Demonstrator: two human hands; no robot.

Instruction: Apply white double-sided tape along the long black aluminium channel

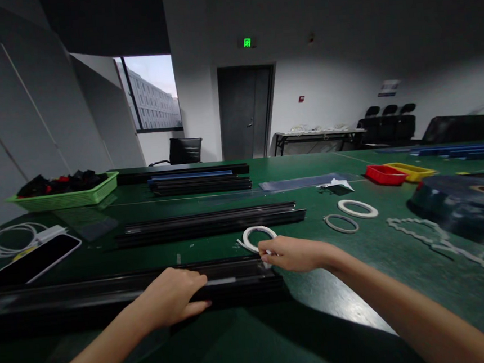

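A long black profile strip [243, 289] with a channel along its top lies across the near part of the table. My left hand [173, 297] is closed over it, fingers across the top and thumb along the near side. At the strip's right end, my right hand [288, 253] pinches a small white piece [267, 261], mostly hidden by the fingers. Just behind that hand lies a roll of white tape [247, 238] with its loose end sticking out. Farther right rest another white roll [357, 208] and a thinner greyish ring [341, 223].
More black strips [212, 223] lie beyond. A green basket [74, 196] of black parts stands back left, near a phone [32, 260] and white cable [10, 238]. At right are a red tray [385, 174], a yellow tray [410, 172], a crinkled white strip [431, 238] and a large wrapped roll [465, 213].
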